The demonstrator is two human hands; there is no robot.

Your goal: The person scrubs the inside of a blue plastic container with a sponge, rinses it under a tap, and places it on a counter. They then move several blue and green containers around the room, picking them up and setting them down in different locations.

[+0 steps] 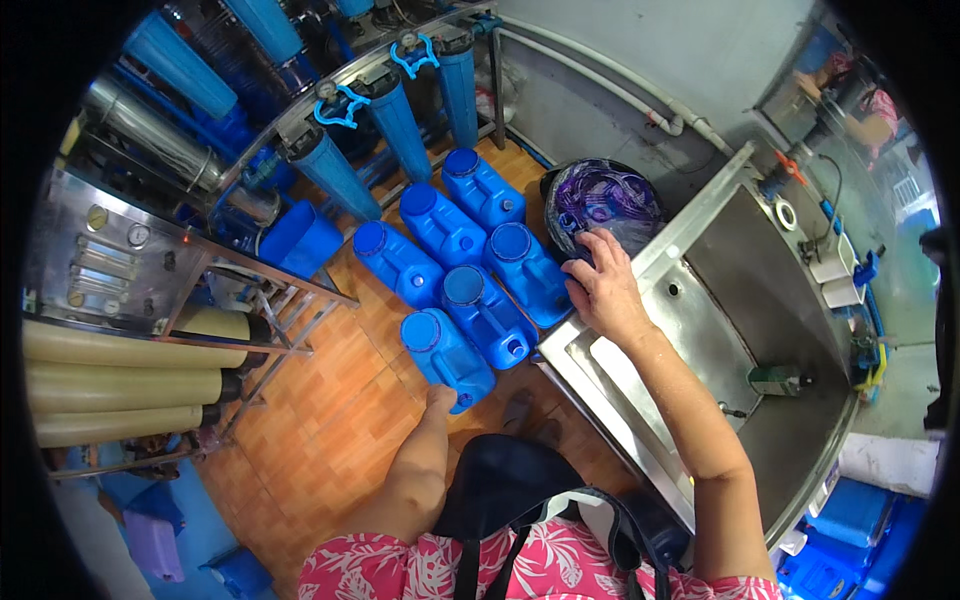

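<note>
Several blue plastic water jugs stand grouped on the tiled floor, each with a large round screw cap and a moulded handle. My left hand [442, 397] is at the side of the closest jug [448, 360]; its fingers are hidden, so a grip cannot be made out. My right hand [606, 281] is raised over the corner of the stainless steel sink [716, 300], fingers spread and holding nothing. Just beyond its fingertips sits a dark round tub [551, 214] heaped with purple caps or rings under clear plastic [604, 195]. Another jug [529, 277] is just left of that hand.
Blue filter housings [401, 127] hang from a metal frame at the back left. Beige cylindrical tanks [127, 386] lie below a gauge panel [112, 259]. Inside the sink is a green bottle [776, 380]. More blue containers [847, 517] are at the lower right.
</note>
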